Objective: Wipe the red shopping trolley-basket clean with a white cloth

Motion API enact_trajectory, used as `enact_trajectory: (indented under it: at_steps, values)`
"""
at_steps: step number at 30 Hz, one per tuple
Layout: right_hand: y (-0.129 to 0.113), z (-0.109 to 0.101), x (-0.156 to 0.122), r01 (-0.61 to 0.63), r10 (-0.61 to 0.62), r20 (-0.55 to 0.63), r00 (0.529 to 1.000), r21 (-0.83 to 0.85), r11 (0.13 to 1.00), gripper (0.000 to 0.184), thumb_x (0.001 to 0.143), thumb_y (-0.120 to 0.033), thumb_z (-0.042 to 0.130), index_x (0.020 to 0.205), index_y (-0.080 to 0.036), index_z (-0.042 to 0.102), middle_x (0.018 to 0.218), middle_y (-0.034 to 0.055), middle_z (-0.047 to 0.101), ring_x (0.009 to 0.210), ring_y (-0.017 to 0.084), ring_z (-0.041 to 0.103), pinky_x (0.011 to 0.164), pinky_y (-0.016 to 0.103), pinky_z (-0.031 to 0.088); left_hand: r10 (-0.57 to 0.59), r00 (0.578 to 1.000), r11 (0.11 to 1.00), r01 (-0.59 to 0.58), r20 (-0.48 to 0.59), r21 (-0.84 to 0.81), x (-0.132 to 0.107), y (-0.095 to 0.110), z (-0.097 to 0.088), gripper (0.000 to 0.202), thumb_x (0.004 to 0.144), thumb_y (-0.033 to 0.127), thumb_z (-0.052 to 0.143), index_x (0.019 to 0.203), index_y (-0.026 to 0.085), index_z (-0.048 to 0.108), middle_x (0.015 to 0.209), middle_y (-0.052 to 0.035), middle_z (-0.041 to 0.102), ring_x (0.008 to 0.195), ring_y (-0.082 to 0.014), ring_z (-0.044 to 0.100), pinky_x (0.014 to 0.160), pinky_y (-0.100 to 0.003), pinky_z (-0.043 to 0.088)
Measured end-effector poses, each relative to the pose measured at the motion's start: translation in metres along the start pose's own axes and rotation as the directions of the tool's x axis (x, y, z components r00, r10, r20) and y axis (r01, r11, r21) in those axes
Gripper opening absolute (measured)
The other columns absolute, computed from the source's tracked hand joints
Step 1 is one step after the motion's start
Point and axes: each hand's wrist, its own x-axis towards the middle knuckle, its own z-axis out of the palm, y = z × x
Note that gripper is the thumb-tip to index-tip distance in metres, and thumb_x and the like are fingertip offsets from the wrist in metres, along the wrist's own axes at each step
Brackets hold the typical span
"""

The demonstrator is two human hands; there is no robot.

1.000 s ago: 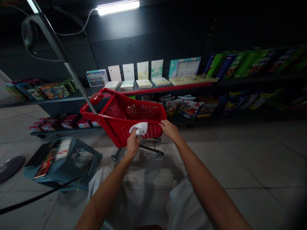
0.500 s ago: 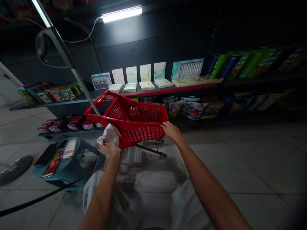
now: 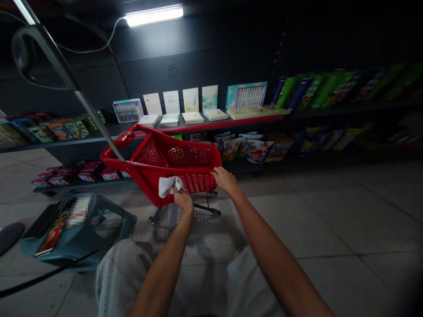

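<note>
A red plastic shopping basket on wheels (image 3: 185, 158) stands on the tiled floor in front of me, its grey pull handle (image 3: 49, 61) slanting up to the left. My left hand (image 3: 182, 200) is closed on a white cloth (image 3: 168, 185) and presses it against the basket's near side wall. My right hand (image 3: 224, 178) grips the basket's right rim corner. My knees in light trousers fill the bottom of the view.
A teal plastic stool (image 3: 82, 224) with a book on it (image 3: 54, 229) stands to the left, a black cable running past it. Dark shelves (image 3: 231, 121) with books, cards and packets line the wall behind. A tube light (image 3: 153, 15) glows above.
My left hand with the cloth swept from the middle of the basket's side to its left corner, then came back to the lower side wall. My right hand kept its grip on the rim.
</note>
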Motion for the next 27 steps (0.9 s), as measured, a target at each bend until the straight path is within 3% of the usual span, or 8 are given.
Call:
enact_trajectory:
  at_steps: [4,9,14,18,21,25,26,27]
  values:
    - [0.004,0.005,0.006,0.0,0.001,-0.043,0.999,0.026,1.0,0.034,0.112,-0.042,0.036,0.123,-0.025,0.063,0.129,0.0075,0.066,0.103,0.021,0.07,0.079,0.029,0.046,-0.053,0.995,0.997,0.048,0.084,0.063,-0.027,0.011,0.027,0.048,0.099,0.018,0.046,0.142,0.015,0.066,0.139,-0.0168,0.07,0.133,-0.0269,0.064,0.117,-0.037,0.044]
    - [0.006,0.005,0.011,-0.052,0.055,-0.042,0.998,0.059,0.997,0.033,0.112,-0.039,0.036,0.124,-0.025,0.063,0.129,0.0086,0.065,0.106,0.02,0.069,0.077,0.027,0.044,0.061,0.968,0.996,-0.076,0.245,0.055,-0.044,0.02,0.034,0.05,0.098,0.016,0.044,0.143,0.019,0.066,0.14,-0.0118,0.07,0.135,-0.0244,0.063,0.118,-0.035,0.043]
    - [0.002,0.001,0.008,-0.052,0.054,-0.037,0.998,0.046,0.998,0.034,0.112,-0.04,0.035,0.125,-0.024,0.063,0.129,0.0104,0.065,0.107,0.021,0.068,0.079,0.028,0.045,0.109,0.894,0.985,-0.155,0.435,0.071,-0.076,0.028,0.045,0.048,0.099,0.014,0.042,0.137,0.016,0.07,0.136,-0.0144,0.073,0.129,-0.0252,0.067,0.114,-0.035,0.046]
    - [0.0,0.001,0.006,-0.036,0.036,-0.016,0.999,0.03,0.999,0.033,0.111,-0.041,0.037,0.122,-0.024,0.063,0.128,0.0094,0.066,0.106,0.022,0.069,0.079,0.029,0.046,0.192,0.756,0.962,-0.271,0.626,0.033,-0.096,0.03,0.054,0.045,0.097,0.009,0.042,0.128,0.017,0.074,0.126,-0.0151,0.077,0.122,-0.0249,0.07,0.11,-0.034,0.049]
    - [0.0,0.002,0.007,-0.021,0.022,-0.014,1.0,0.024,0.999,0.032,0.111,-0.041,0.037,0.121,-0.025,0.064,0.126,0.0078,0.066,0.103,0.022,0.07,0.078,0.03,0.047,0.243,0.676,0.931,-0.364,0.696,0.028,-0.09,0.022,0.051,0.045,0.095,0.008,0.045,0.127,0.017,0.074,0.125,-0.0156,0.077,0.122,-0.0273,0.07,0.11,-0.039,0.05]
    - [-0.003,0.003,0.005,0.007,-0.006,-0.022,1.0,0.033,0.999,0.034,0.111,-0.044,0.037,0.123,-0.026,0.063,0.129,0.0071,0.066,0.103,0.022,0.07,0.08,0.031,0.048,0.441,0.592,0.83,-0.554,0.674,-0.056,-0.057,-0.005,0.031,0.061,0.087,0.004,0.05,0.143,0.021,0.065,0.152,-0.0123,0.061,0.148,-0.0291,0.049,0.129,-0.047,0.032]
    - [-0.004,0.003,0.004,0.015,-0.014,-0.023,1.0,0.035,0.999,0.034,0.111,-0.044,0.037,0.123,-0.027,0.063,0.13,0.0069,0.065,0.103,0.022,0.07,0.08,0.031,0.048,0.463,0.6,0.818,-0.573,0.652,-0.053,-0.046,-0.015,0.023,0.062,0.085,0.004,0.05,0.143,0.02,0.065,0.155,-0.0123,0.058,0.151,-0.0291,0.045,0.13,-0.048,0.03]
    - [-0.005,0.002,0.003,0.019,-0.018,-0.022,1.0,0.037,0.999,0.034,0.111,-0.044,0.036,0.124,-0.027,0.063,0.13,0.0067,0.065,0.103,0.022,0.07,0.081,0.031,0.049,0.47,0.635,0.818,-0.574,0.613,-0.032,-0.035,-0.025,0.015,0.062,0.085,0.004,0.05,0.142,0.019,0.065,0.157,-0.013,0.056,0.153,-0.0291,0.041,0.132,-0.049,0.027]
